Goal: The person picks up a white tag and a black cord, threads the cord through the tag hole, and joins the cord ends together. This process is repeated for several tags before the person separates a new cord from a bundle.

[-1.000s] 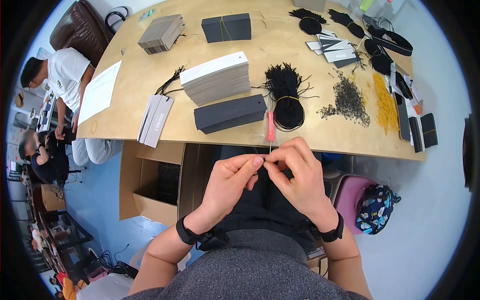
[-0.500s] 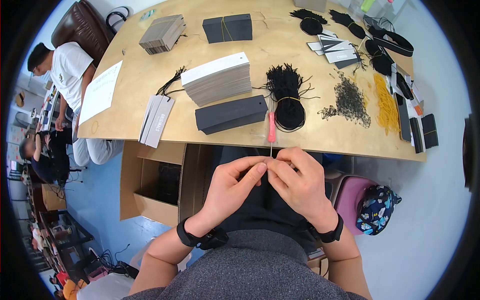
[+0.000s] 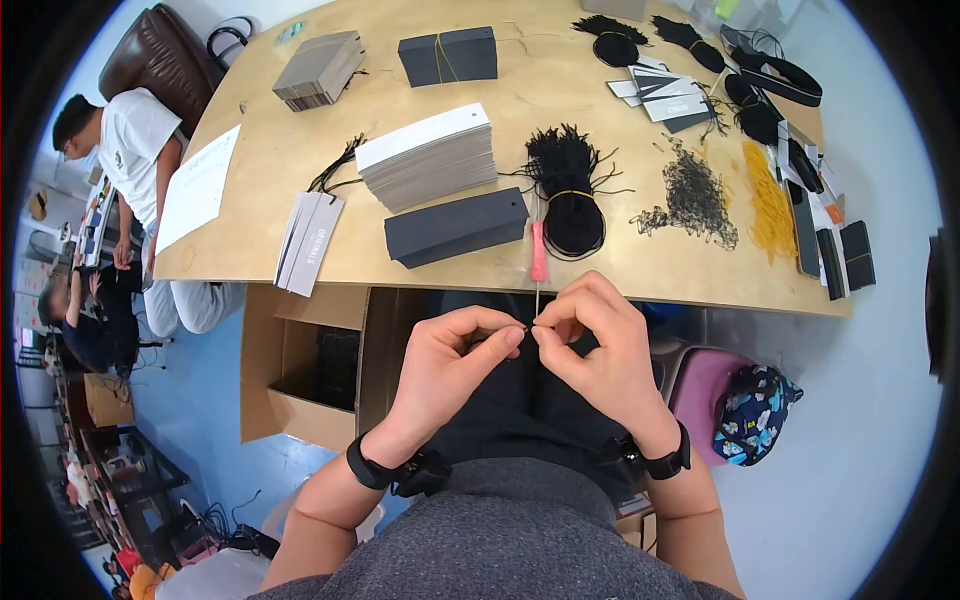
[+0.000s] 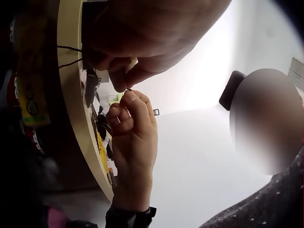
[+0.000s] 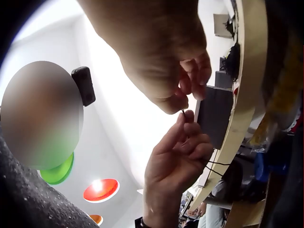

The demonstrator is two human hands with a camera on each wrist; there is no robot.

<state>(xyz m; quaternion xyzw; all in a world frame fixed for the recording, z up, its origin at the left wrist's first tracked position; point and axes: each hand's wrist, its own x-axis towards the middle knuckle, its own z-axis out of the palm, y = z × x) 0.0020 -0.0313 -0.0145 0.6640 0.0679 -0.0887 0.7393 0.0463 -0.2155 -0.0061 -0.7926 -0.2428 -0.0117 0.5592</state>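
Fingertips of my left hand (image 3: 450,355) pinch a thin black cord (image 5: 218,163), and two strands of it trail out from the back of the fingers. My right hand (image 3: 602,340) meets it from the other side, thumb and forefinger pinching the cord's short dark end. Both hands are raised just off the table's front edge, above the lap. Behind the fingertips, a pink-handled tool (image 3: 538,255) lies on the table, its thin metal shaft pointing toward the hands. Beside it rests a bundle of black cords (image 3: 572,215) tied with a yellow band.
On the wooden table (image 3: 330,110) stand a stack of white tags (image 3: 430,160) and a stack of black tags (image 3: 455,228). Strung tags (image 3: 310,240) lie left; dark small clips (image 3: 695,200) and yellow bands (image 3: 768,210) lie right. Below is an open cardboard box (image 3: 300,400).
The fingertips, pressed together half a second ago, have parted slightly, and a dark bit of cord shows between them. My right hand has risen a little; the left has shifted slightly left.
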